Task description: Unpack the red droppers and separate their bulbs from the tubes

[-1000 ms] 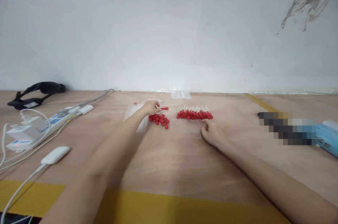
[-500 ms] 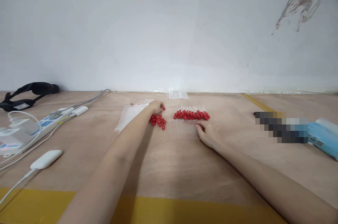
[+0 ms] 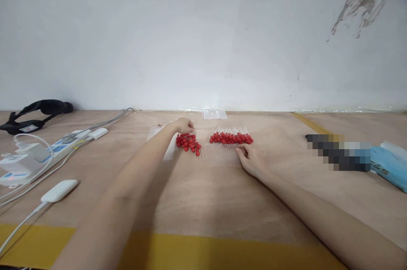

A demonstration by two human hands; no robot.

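Note:
My left hand (image 3: 185,125) hovers at the far side of a small heap of red rubber dropper bulbs (image 3: 190,147). Its fingers are curled, with thumb and forefinger slightly apart and no bulb visible between them. A row of clear thin tubes (image 3: 220,154) lies side by side to the right of the heap. Behind it is a row of droppers with red bulbs (image 3: 231,138), their clear stems pointing to the wall. At the right end of the tubes, my right hand (image 3: 251,160) has its fingertips bent together; what they pinch is too small to make out.
A clear plastic bag (image 3: 170,151) lies partly under my left forearm. To the left are a power strip with plugs (image 3: 57,149), a white adapter (image 3: 59,190) and a black head strap (image 3: 36,113). A blue packet (image 3: 389,168) and a blurred dark object (image 3: 337,153) lie at the right.
My left hand has drawn slightly left and back; the red bulb seen at its fingertips before no longer shows there. My right hand has stayed by the tubes.

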